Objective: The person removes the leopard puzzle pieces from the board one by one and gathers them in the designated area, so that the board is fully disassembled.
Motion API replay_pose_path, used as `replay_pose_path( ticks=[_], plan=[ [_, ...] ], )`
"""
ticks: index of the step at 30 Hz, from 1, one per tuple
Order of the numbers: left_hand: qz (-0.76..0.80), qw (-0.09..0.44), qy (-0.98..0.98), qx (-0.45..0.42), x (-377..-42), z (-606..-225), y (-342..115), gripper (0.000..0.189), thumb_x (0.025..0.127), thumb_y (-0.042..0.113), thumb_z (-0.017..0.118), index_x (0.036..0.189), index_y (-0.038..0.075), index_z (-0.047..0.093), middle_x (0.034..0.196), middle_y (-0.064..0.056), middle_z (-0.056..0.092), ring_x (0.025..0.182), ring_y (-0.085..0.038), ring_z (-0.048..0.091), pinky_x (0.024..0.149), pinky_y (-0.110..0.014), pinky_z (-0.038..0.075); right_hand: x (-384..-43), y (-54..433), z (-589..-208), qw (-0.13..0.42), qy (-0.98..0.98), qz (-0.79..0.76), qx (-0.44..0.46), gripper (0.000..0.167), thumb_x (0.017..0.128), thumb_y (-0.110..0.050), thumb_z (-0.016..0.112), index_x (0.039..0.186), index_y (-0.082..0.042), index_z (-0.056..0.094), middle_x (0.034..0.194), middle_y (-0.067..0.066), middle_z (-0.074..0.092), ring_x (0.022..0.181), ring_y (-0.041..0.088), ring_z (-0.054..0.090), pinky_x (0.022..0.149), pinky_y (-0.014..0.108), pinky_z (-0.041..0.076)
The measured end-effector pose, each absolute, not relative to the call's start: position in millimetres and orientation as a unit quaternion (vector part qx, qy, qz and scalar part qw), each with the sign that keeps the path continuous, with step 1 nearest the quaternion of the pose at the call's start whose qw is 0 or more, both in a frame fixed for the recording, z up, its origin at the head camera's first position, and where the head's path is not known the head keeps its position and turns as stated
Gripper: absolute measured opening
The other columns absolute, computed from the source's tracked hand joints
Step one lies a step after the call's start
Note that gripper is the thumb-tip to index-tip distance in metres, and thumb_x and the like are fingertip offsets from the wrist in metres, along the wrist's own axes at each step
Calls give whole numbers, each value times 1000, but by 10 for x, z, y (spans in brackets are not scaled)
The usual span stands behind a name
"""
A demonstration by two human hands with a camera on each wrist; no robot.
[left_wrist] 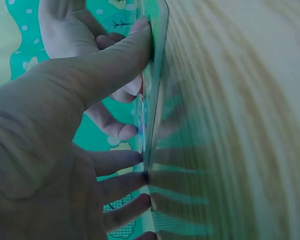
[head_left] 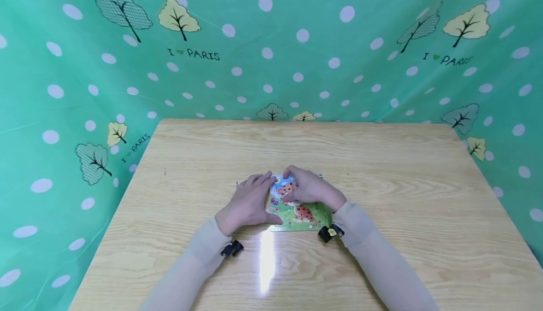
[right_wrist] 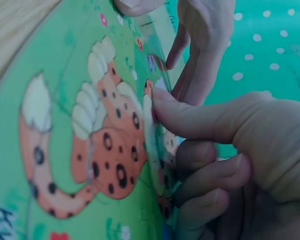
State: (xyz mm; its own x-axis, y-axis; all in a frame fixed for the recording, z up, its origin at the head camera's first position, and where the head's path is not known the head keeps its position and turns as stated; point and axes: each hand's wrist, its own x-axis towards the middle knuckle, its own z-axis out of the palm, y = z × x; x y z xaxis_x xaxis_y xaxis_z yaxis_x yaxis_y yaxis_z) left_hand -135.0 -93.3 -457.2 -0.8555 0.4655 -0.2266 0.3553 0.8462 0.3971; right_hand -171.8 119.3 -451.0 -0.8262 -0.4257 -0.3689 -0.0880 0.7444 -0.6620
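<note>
A jigsaw puzzle board with a spotted leopard on green grass lies flat on the table. My left hand spans its left side, thumb resting on the near left corner and fairly straight fingers along the left edge. Above the board my right hand pinches a puzzle piece by its rim with thumb and fingers. In the right wrist view that piece stands slightly raised from the picture, over the leopard's head area. The leopard's body and tail show below it. Part of the board's right side is hidden under the right wrist.
The wooden table reaches out on all sides of the board, with a bright light reflection just in front. A green dotted curtain with printed trees hangs behind and beside the table. Black wrist straps sit on both sleeves.
</note>
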Motion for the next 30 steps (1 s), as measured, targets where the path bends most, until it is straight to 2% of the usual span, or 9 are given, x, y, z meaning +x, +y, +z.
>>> replay_pose_path(
  ticks=[7, 15, 22, 25, 30],
  plan=[
    [182, 155, 947, 214, -1346, -4590, -923, 128, 67, 63, 95, 167, 11, 35, 176, -9, 31, 159, -38, 33, 128, -67, 29, -1734, 1198, -4555, 268, 881, -375, -105, 56, 86, -15, 90, 131, -14, 58, 65, -4, 47, 55, 12, 42, 50, 24, 35],
    [186, 152, 948, 210, -1351, -4588, -936, 127, 66, 63, 96, 166, 12, 37, 175, -9, 33, 158, -38, 35, 127, -68, 30, -1717, 1172, -4545, 268, 882, -378, -89, 55, 86, -15, 90, 132, -15, 58, 67, -3, 48, 56, 12, 43, 52, 24, 37],
    [194, 153, 947, 207, -1348, -4589, -950, 127, 66, 63, 96, 166, 13, 37, 175, -11, 33, 158, -38, 34, 128, -67, 29, -1692, 1231, -4620, 250, 881, -391, -95, 65, 87, -24, 89, 141, -15, 56, 69, -1, 58, 56, 13, 50, 54, 25, 43],
    [196, 156, 946, 204, -1349, -4593, -952, 128, 66, 63, 96, 167, 13, 34, 175, -10, 33, 158, -37, 34, 129, -66, 28, -1686, 1280, -4680, 232, 870, -423, -99, 55, 93, -29, 84, 140, -13, 59, 70, -3, 59, 55, 11, 49, 53, 24, 42],
    [201, 155, 946, 201, -1355, -4608, -948, 129, 67, 63, 96, 168, 14, 32, 175, -10, 32, 159, -37, 33, 129, -65, 27, -1682, 1321, -4751, 212, 848, -476, -93, 35, 105, -31, 69, 134, -11, 66, 60, -6, 53, 46, 9, 48, 44, 20, 38]
  ],
)
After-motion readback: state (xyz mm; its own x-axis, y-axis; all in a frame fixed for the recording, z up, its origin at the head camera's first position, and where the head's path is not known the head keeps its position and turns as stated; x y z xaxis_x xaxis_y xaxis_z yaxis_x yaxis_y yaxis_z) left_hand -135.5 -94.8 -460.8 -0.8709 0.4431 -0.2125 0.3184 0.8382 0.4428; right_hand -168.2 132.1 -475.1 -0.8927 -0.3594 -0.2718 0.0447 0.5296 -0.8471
